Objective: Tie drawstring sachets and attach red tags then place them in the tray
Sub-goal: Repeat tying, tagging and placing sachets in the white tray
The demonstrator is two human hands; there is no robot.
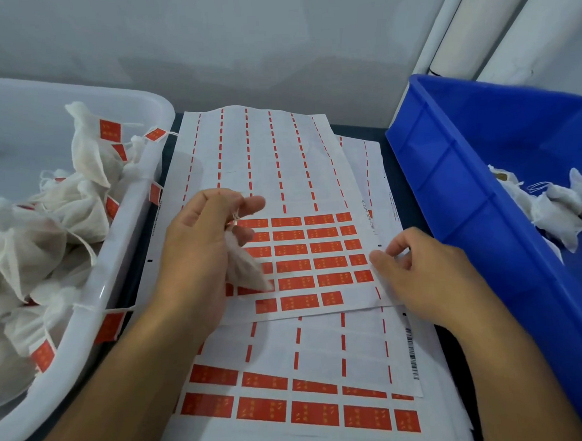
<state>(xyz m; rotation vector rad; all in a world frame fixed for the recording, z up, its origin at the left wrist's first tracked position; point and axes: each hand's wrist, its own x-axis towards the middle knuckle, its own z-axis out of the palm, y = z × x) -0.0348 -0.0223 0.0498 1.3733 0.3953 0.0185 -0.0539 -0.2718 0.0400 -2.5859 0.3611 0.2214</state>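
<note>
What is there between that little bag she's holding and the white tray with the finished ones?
Nothing visible. The left hand holds the sachet by its string above the sticker sheet; the white tray is beside it, its top open. The sachet shows no red tag yet.

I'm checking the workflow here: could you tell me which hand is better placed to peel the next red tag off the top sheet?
The right hand. Its fingertips are at the top sheet's right edge, beside the red tags, and it holds nothing. The left hand is occupied, pinching the sachet by its drawstring.
</note>
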